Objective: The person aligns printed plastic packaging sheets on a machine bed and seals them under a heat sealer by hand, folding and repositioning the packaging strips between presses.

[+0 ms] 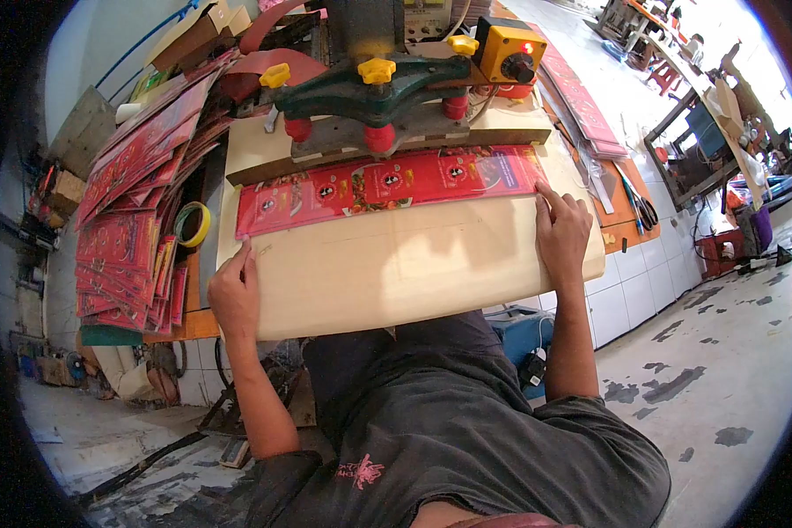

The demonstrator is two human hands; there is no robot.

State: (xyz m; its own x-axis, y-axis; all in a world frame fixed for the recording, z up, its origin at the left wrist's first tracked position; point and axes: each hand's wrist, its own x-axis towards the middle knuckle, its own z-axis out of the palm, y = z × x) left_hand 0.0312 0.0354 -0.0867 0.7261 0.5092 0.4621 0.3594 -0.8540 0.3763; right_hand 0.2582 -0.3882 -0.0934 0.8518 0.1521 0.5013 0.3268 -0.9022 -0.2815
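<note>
A long red printed plastic strip [387, 183] lies across the pale board [396, 273], its far edge close under the press head [374, 97]. At the strip's lower left corner, my left hand [235, 290] has thumb and forefinger closed on the edge. My right hand [563, 231] pinches the right end of the strip, with its other fingers curled over the board's side. Red rubber knobs [378, 138] sit on the press just behind the strip.
Stacks of red printed packaging [128, 255] and a yellow tape roll [193, 223] lie at left. On the right are a yellow control box [509, 55] with a lit red lamp, more red strips [581, 106] and black-handled scissors [644, 211].
</note>
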